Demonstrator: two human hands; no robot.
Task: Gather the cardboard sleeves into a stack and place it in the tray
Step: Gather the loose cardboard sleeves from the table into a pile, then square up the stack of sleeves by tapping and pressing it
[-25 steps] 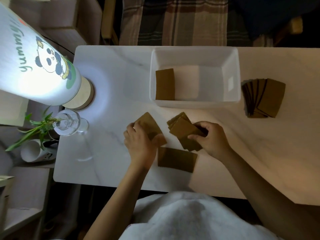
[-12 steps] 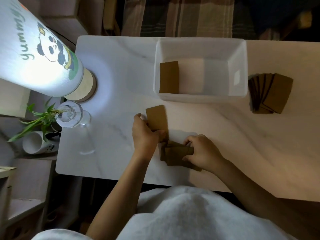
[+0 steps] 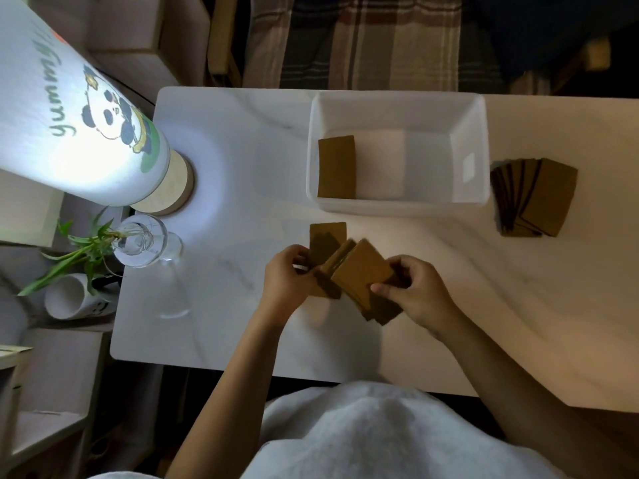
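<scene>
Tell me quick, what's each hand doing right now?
Left hand: closed on the left edge of the cardboard sleeves.
Right hand: closed on the right side of the same uneven bunch.

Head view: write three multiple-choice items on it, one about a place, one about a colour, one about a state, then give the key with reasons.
1. Where is the fanned pile of sleeves that no hand touches?
A. inside the tray
B. on the table right of the tray
C. beside the lamp

2. What colour is the tray?
A. white
B. red
C. black

3. How is the bundle of sleeves in front of the tray held?
A. lying untouched
B. by the left hand alone
C. between both hands

Key: B, the pile lies outside the tray's right wall; A, its walls are white; C, the left hand and the right hand both grip it.
</scene>
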